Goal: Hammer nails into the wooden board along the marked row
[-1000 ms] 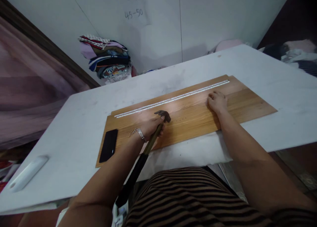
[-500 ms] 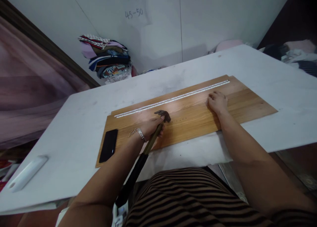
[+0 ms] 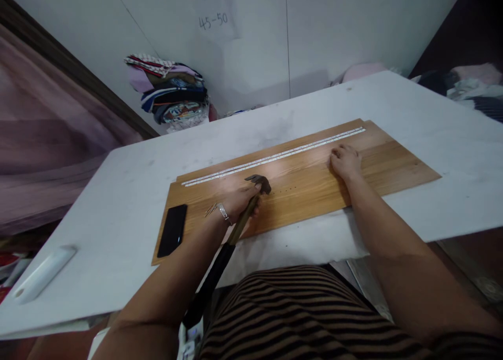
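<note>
My left hand (image 3: 241, 203) is closed around a claw hammer (image 3: 244, 217), gripping it high up, just below the metal head. The hammer's dark handle end points down toward my body, and its head is over a wood-grain board (image 3: 314, 179). A short row of small dark dots, perhaps nail heads or holes, runs to the right of the head. My right hand (image 3: 346, 161) rests on the board's right part, fingers loosely bent and holding nothing. Several nails (image 3: 211, 209) lie left of my left wrist.
A black phone (image 3: 172, 231) lies on the board's left end. Two white marked strips (image 3: 275, 156) run along its far side. The board lies on a white table (image 3: 129, 192), with a white elongated object (image 3: 45, 275) at the left. Folded cloth (image 3: 173, 93) is stacked behind.
</note>
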Demonstrator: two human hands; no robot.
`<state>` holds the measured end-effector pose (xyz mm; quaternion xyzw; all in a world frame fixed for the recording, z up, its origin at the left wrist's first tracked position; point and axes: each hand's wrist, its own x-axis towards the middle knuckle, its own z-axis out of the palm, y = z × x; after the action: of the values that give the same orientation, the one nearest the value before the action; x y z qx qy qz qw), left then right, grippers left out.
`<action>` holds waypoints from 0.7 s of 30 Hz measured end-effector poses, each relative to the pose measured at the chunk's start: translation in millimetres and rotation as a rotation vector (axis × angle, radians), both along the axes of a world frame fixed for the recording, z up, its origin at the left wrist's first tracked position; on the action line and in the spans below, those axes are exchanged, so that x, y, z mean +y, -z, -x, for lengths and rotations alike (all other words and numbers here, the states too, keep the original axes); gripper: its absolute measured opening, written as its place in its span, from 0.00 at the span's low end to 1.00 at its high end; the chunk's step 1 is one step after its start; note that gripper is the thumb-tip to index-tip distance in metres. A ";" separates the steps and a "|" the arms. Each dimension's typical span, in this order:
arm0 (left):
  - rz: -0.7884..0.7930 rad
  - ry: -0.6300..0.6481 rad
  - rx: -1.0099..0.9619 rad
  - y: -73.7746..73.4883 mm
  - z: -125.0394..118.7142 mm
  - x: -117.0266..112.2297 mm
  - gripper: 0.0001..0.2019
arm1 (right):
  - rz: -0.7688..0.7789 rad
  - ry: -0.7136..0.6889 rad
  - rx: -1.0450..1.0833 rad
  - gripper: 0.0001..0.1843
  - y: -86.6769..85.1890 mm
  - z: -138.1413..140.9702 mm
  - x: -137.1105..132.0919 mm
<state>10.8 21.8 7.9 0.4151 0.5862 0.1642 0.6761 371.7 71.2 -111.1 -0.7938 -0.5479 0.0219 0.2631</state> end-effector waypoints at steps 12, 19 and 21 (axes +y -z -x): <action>-0.006 0.014 0.022 -0.5 0.1 -0.2 0.16 | 0.000 -0.009 0.009 0.19 -0.2 0.6 -1.3; 0.015 -0.009 0.043 3.7 -1.7 1.0 0.15 | 0.011 -0.025 0.032 0.17 -3.3 0.9 -1.9; 0.020 -0.017 0.061 3.2 -2.4 0.5 0.15 | 0.011 -0.027 0.037 0.17 -3.9 0.7 -2.1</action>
<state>13.2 22.2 4.7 0.4084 0.6115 0.1513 0.6607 370.9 69.1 -107.3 -0.7871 -0.5536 0.0430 0.2687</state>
